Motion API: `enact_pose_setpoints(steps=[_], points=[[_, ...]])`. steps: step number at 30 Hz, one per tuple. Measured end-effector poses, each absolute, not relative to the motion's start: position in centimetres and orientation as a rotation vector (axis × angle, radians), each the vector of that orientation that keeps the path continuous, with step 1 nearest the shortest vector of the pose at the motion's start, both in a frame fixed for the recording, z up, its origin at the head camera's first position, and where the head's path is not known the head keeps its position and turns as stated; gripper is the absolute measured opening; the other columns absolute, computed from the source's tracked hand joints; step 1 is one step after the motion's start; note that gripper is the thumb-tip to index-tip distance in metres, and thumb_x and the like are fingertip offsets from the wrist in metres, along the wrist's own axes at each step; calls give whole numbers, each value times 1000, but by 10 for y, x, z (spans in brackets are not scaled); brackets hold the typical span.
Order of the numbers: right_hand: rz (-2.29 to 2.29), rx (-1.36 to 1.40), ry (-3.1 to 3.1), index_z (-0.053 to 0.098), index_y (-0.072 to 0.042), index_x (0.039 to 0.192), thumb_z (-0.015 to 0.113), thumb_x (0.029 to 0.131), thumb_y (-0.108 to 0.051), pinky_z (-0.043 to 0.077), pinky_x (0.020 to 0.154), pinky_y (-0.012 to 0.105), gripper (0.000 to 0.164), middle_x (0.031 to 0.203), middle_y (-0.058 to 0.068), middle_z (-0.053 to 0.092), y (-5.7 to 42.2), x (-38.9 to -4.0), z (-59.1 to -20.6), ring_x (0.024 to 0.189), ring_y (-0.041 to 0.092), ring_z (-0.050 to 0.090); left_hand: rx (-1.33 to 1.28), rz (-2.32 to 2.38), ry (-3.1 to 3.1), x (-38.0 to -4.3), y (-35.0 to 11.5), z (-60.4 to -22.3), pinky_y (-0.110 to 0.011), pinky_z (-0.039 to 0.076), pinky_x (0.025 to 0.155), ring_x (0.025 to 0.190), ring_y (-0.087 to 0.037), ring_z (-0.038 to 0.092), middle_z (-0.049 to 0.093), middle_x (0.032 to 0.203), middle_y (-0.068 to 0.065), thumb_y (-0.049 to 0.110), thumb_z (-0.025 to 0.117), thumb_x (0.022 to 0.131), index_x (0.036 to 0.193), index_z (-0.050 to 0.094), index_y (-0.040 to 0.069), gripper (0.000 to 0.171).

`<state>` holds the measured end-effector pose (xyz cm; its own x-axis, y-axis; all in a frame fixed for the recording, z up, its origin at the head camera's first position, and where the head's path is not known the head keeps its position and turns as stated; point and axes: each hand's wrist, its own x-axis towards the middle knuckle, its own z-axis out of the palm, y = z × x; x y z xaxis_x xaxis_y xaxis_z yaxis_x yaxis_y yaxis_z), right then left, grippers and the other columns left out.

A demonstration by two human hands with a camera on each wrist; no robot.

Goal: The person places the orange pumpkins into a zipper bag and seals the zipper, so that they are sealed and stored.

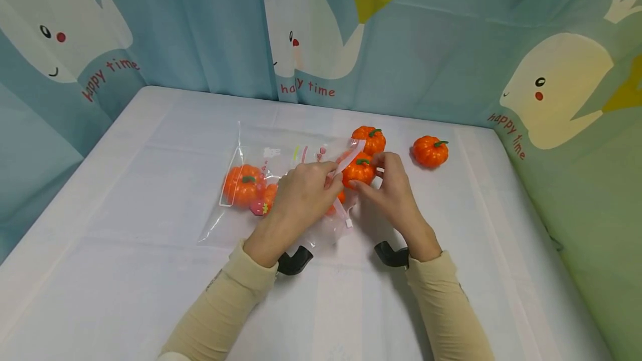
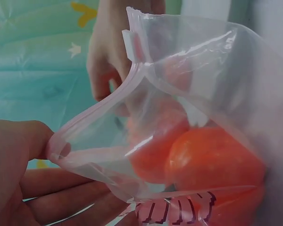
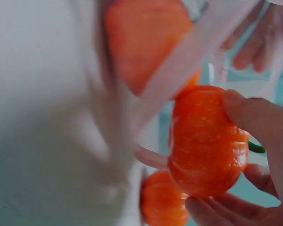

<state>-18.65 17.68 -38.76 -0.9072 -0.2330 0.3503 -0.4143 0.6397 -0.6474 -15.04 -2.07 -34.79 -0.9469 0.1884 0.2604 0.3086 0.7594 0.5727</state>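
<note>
A clear zip bag point(image 1: 281, 146) lies on its side with several small orange pumpkins inside, one pumpkin point(image 1: 243, 185) at its far left end. My left hand point(image 1: 306, 191) pinches the bag's pink zip edge between thumb and finger; in the left wrist view the mouth point(image 2: 99, 103) gapes. Between the thumb and fingers of my right hand point(image 1: 393, 194) is an orange pumpkin point(image 1: 358, 171) with a green stem, at the mouth of the bag. The right wrist view shows this pumpkin point(image 3: 207, 141) close, with another pumpkin point(image 3: 148, 42) inside the bag.
Just behind the bag's mouth sits a pumpkin point(image 1: 370, 139) on the white table point(image 1: 150, 272). Another loose pumpkin point(image 1: 430, 151) lies farther right. A blue curtain point(image 1: 431, 60) with whale prints hangs along the back edge. Dark wrist mounts point(image 1: 295, 261) show below the hands.
</note>
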Motion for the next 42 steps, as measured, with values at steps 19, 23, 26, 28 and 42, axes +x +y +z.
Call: enact_pose_setpoints(steps=[19, 23, 26, 28, 42], points=[[1501, 540, -2831, 49, -5, 114, 72, 86, -9, 51, 97, 48, 36, 117, 11, 57, 187, -189, -386, 115, 32, 61, -339, -936, -2830, -155, -18, -354, -27, 30, 47, 49, -18, 44, 42, 57, 0, 23, 55, 95, 102, 72, 10, 23], [1514, 538, -2835, 49, -3, 118, 73, 86, -9, 52, 97, 47, 40, 119, 13, 58, 185, -191, -391, 112, 32, 62, -340, -905, -2851, -156, -18, -355, -30, 32, 49, 54, -21, 48, 41, 60, 0, 25, 55, 94, 82, 63, 12, 19], [1441, 545, -2833, 49, 0, 118, 73, 85, -6, 54, 94, 47, 41, 118, 16, 59, 181, -192, -394, 111, 32, 62, -357, -883, -2877, -155, -17, -355, -30, 34, 50, 57, -21, 50, 46, 63, -1, 27, 55, 94, 96, 70, 11, 22], [1375, 534, -2828, 51, 1, 114, 75, 84, -5, 55, 90, 46, 39, 114, 16, 59, 177, -191, -395, 108, 33, 63, -369, -862, -2889, -155, -16, -356, -30, 35, 51, 60, -20, 51, 50, 65, -2, 28, 56, 94, 106, 71, 12, 25], [1200, 496, -2816, 60, 0, 105, 74, 87, -9, 58, 82, 40, 24, 103, 16, 59, 165, -187, -402, 97, 28, 63, -400, -936, -2863, -150, -15, -349, -27, 26, 46, 46, -14, 35, 37, 56, 2, 20, 57, 92, 105, 72, 8, 23]])
